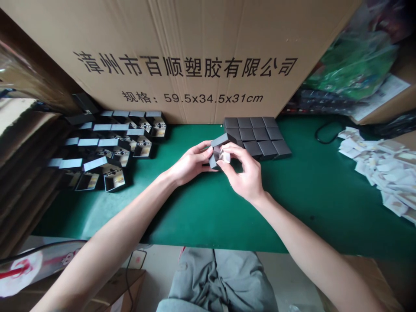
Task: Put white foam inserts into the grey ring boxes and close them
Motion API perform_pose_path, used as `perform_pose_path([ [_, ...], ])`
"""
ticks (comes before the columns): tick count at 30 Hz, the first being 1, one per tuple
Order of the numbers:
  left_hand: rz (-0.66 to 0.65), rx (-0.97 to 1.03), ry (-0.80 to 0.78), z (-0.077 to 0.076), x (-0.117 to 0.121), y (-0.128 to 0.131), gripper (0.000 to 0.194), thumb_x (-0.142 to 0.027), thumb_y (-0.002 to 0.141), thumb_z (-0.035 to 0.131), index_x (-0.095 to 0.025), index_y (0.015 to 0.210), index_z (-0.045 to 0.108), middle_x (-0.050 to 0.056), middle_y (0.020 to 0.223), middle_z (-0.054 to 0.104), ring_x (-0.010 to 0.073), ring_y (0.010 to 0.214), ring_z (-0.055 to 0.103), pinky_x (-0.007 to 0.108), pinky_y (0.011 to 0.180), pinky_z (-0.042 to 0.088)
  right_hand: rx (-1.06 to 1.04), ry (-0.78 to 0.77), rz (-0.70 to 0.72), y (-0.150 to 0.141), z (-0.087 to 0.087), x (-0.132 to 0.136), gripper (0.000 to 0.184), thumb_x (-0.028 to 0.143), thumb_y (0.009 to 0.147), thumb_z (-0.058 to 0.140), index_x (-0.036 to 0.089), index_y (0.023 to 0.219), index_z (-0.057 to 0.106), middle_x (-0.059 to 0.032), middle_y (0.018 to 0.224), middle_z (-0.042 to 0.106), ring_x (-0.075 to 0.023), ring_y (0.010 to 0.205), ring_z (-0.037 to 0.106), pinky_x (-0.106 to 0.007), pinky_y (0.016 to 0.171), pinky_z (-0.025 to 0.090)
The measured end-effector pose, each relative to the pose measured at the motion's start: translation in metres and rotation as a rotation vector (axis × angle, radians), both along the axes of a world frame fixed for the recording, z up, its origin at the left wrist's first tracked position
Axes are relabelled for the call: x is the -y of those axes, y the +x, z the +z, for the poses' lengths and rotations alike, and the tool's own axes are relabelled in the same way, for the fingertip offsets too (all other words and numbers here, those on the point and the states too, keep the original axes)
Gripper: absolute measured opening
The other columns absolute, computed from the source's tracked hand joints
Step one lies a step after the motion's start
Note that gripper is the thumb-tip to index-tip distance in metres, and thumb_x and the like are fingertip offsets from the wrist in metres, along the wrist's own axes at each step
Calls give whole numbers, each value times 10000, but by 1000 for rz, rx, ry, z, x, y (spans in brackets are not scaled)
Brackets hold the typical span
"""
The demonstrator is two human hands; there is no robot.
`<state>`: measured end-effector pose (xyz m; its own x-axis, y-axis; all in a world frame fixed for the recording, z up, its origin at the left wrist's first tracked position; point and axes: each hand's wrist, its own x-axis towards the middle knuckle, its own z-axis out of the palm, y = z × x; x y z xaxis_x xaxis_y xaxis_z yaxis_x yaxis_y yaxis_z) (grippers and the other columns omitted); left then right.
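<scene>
My left hand (191, 163) grips a small black hinged box (224, 139) from its left side, with the lid standing up. At the box's mouth, my right hand (245, 171) pinches a small white insert (226, 157). The insert is partly hidden by my fingers, and I cannot tell how deep it sits in the box. Just behind my right hand lies a block of closed black boxes (256, 134), set in rows. On the left stand several open black boxes (115, 180) with raised lids.
A pile of white inserts (386, 169) lies on the green table (195, 212) at the right. A large printed cardboard carton (182, 39) forms a wall at the back. Stacked cardboard (29, 160) borders the left side. A black cable (321, 132) loops near the back right.
</scene>
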<state>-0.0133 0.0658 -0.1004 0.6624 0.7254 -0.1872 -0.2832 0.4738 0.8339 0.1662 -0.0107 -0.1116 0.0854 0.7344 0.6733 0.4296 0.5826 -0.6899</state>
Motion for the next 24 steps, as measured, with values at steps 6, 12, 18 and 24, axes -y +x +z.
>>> perform_pose_path([
  [6,51,-9,0,0,-1,0,345,-352,860,843,-215,1158,735,50,1045,754,188,906,716,376,869,610,0,5,-36,1,-6,-1,198,307,976,721,276,1168,681,-77,1284,756,-240,1160,746,-426,1013,642],
  [12,69,-27,-4,0,-1,-1,370,-353,839,861,-214,1155,731,49,1020,758,185,872,715,370,849,601,-27,-89,14,3,-8,-1,246,343,979,726,276,1209,666,-65,1295,756,-217,1130,760,-402,1013,651],
  [18,66,-29,0,-1,-2,-1,405,-366,824,877,-221,1174,734,54,1067,759,188,904,713,369,854,595,-37,-64,40,3,-9,-1,246,303,973,737,273,1209,674,-66,1300,754,-215,1140,758,-393,1016,647],
  [24,69,-34,-2,-1,-2,-2,391,-375,826,875,-219,1156,737,46,1022,759,186,881,708,351,837,571,-5,-65,71,6,-8,-2,256,287,974,734,272,1222,674,-68,1318,746,-215,1154,753,-392,1026,638],
])
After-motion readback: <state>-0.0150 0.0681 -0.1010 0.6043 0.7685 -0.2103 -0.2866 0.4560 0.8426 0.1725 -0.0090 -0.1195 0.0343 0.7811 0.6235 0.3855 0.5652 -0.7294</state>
